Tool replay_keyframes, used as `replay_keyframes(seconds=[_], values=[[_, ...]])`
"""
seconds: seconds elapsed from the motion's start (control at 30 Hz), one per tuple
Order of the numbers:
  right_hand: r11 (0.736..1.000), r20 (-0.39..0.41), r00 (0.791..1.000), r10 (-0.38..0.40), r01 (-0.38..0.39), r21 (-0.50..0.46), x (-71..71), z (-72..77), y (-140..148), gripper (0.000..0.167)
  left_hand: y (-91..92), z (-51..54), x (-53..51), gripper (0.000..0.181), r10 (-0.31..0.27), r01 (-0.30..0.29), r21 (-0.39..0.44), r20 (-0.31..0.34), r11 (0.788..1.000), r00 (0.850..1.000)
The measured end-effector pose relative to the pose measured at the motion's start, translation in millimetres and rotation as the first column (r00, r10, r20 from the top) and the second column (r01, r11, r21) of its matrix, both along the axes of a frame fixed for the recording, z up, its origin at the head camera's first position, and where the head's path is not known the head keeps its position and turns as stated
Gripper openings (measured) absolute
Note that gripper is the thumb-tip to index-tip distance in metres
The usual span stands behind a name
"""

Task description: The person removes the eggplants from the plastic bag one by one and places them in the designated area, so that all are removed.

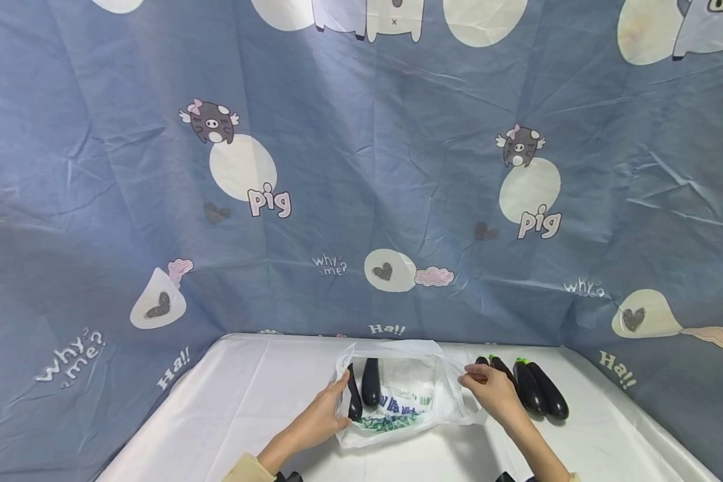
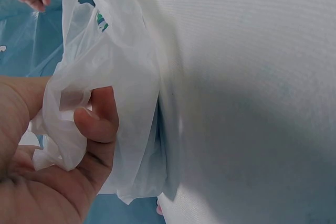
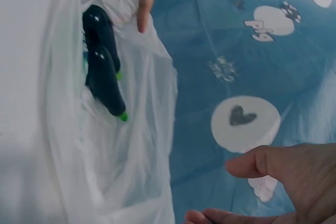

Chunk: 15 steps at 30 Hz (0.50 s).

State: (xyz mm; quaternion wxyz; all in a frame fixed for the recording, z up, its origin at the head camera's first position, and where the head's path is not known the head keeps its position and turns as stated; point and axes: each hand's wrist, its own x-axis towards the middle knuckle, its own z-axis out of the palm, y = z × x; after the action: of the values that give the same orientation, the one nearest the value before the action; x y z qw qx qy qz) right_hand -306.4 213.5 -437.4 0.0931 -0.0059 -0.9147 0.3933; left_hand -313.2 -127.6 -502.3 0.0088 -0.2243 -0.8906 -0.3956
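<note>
A white plastic bag [image 1: 453, 402] with blue and green print lies on the table, its mouth wide apart toward me. Inside, at its left, are two dark eggplants [image 1: 371, 383], whose green stem ends show in the right wrist view. My left hand [image 1: 318, 416] grips the bag's left edge; in the left wrist view its thumb and fingers curl round the thin plastic [image 2: 68, 124]. Beside the bag's right edge hovers my right hand [image 1: 495, 395]. In the right wrist view, this hand [image 3: 307, 177] has thumb and fingers apart, with nothing between them.
Several more eggplants [image 1: 529, 388] lie on the right side of the white table [image 1: 265, 381], just beyond the right hand. A blue patterned curtain [image 1: 349, 167] hangs behind the table and down both sides.
</note>
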Motion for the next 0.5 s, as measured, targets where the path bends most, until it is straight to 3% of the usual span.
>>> replay_keyframes(seconds=[0.27,0.5], values=[[1.000,0.000,1.000,0.010,-0.010,0.006,-0.1,-10.0,-14,0.039,0.5,0.4,1.1,0.091,-0.002,0.001,0.014,0.011,1.000,1.000],[0.999,-0.026,0.999,0.042,-0.042,0.014,0.5,-14.1,-19,0.037,0.2,0.5,2.4,0.089,-0.002,0.002,0.006,-0.024,1.000,1.000]])
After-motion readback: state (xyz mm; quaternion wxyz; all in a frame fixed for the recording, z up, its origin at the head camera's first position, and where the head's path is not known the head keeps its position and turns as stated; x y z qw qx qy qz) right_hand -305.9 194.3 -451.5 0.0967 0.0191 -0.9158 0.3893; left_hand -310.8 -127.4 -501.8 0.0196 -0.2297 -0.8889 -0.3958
